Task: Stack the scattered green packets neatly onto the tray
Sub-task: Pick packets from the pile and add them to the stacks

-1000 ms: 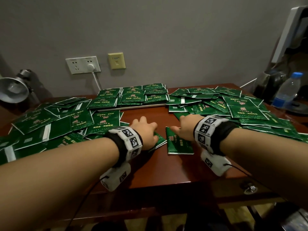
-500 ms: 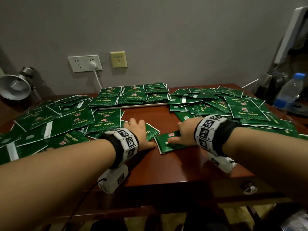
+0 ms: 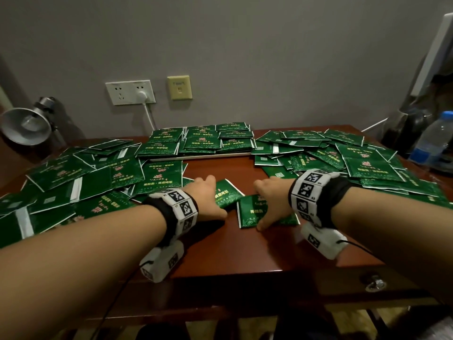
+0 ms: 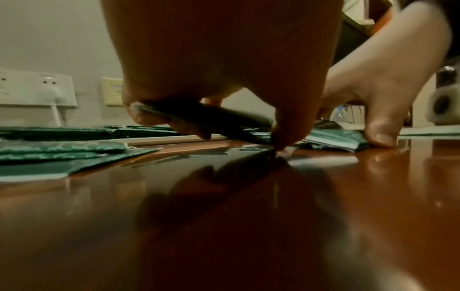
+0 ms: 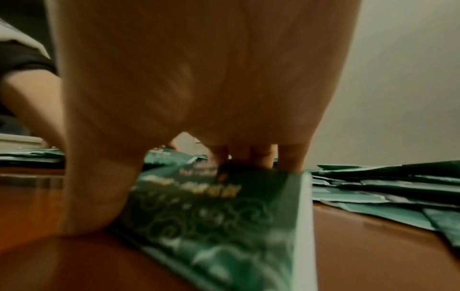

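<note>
The right hand (image 3: 270,203) now drags its green packet (image 3: 252,214) nearer the counter's (image 3: 245,253) front edge, thumb at the packet's near edge. The left hand (image 3: 208,200) now pinches a second packet (image 3: 226,193), lifting one edge.

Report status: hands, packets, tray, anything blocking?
Left hand grips a packet, one edge lifted. Right hand presses a second packet flat on the table. Tray behind, already stacked; path clear.

Bare table (image 3: 245,251) near; packet heaps (image 3: 73,182) flank both sides.
</note>
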`<state>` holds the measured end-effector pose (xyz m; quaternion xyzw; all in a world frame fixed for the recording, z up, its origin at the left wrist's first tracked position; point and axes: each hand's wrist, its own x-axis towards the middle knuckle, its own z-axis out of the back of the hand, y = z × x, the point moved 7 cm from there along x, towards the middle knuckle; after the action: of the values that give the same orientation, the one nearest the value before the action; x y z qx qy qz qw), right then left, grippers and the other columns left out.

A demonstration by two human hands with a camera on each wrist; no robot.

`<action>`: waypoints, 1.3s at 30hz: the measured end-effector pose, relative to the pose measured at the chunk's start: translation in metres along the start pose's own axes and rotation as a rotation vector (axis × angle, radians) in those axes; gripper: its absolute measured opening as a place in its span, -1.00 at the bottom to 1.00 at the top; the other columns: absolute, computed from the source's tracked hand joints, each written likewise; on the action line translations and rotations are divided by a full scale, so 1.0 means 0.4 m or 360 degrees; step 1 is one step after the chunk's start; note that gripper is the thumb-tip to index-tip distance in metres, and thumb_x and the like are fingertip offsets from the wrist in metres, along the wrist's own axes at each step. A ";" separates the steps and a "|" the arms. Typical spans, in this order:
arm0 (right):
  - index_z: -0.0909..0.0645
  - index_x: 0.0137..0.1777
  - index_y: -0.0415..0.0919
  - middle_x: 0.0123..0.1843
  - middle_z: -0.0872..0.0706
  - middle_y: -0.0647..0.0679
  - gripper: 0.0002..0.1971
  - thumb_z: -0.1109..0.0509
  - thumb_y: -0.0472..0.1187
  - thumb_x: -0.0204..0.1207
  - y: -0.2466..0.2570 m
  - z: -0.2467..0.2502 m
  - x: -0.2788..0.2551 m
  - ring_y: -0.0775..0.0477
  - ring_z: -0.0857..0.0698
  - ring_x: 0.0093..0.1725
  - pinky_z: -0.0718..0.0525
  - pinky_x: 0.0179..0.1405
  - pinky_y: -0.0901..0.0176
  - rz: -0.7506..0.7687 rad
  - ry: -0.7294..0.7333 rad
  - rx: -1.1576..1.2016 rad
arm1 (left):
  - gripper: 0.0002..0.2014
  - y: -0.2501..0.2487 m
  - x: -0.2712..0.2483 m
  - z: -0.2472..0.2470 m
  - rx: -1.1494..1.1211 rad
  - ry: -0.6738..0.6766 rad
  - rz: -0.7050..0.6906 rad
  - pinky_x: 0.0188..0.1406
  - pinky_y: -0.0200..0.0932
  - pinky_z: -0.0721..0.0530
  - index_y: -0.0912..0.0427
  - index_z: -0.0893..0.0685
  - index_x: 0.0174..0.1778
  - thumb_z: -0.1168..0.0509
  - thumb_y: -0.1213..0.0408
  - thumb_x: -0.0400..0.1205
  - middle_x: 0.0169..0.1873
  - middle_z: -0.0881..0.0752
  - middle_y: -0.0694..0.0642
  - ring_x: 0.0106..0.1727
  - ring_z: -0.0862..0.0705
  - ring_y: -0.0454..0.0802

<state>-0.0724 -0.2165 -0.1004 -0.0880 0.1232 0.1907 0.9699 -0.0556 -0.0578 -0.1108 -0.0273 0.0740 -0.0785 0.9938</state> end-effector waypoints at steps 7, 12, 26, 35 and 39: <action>-0.21 0.27 -0.07 0.09 -0.60 -0.01 -0.04 -0.62 0.38 0.04 0.024 -0.011 -0.004 -0.07 -0.65 0.02 -0.67 0.03 0.01 0.0044 -0.0010 0.0137 | -0.20 0.046 0.008 0.042 0.0051 -0.0081 0.0004 0.07 0.11 -0.67 0.04 -0.33 0.35 -0.49 -0.14 0.24 0.08 -0.52 0.06 0.12 -0.58 0.10; -0.27 0.26 -0.08 0.12 -0.51 -0.07 -0.19 -0.58 0.29 0.18 0.029 0.032 0.027 -0.09 -0.62 0.04 -0.68 0.03 -0.01 0.0050 -0.0125 0.0086 | -0.26 0.106 0.021 0.090 0.0092 -0.0141 0.0014 0.25 0.26 -0.56 -0.01 -0.36 0.33 -0.49 -0.07 0.28 0.11 -0.53 0.05 0.22 -0.56 0.14; -0.19 0.60 -0.18 0.49 -0.47 -0.17 -0.06 -0.56 0.19 0.35 -0.039 0.269 0.306 -0.26 -0.46 0.41 -0.48 0.31 -0.02 -0.0089 -0.0337 0.0099 | -0.13 0.351 0.209 0.273 0.0027 -0.0300 0.0062 0.37 0.30 -0.46 -0.12 -0.26 0.51 -0.59 0.02 0.34 0.30 -0.52 0.13 0.35 -0.46 0.20; -0.16 0.62 -0.21 0.46 -0.52 -0.21 -0.07 -0.59 0.08 0.38 -0.064 0.427 0.589 -0.25 -0.58 0.34 -0.58 0.19 -0.04 -0.0040 -0.0269 0.0162 | -0.17 0.515 0.456 0.401 -0.0052 -0.0342 0.0158 0.28 0.09 -0.55 0.01 -0.34 0.49 -0.62 0.09 0.36 0.27 -0.60 0.20 0.28 -0.53 0.23; -0.15 0.62 -0.22 0.49 -0.50 -0.23 -0.08 -0.57 0.08 0.40 -0.058 0.460 0.714 -0.27 -0.57 0.36 -0.54 0.17 -0.02 -0.0015 -0.0282 0.0140 | -0.17 0.553 0.563 0.388 -0.0047 -0.0260 0.0203 0.24 0.14 -0.61 -0.02 -0.33 0.47 -0.62 0.03 0.35 0.24 -0.62 0.18 0.22 -0.58 0.22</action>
<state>0.2307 -0.0980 0.0002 -0.0286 0.0449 0.1876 0.9808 0.2216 0.1308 -0.0045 -0.0436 -0.0046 -0.0114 0.9990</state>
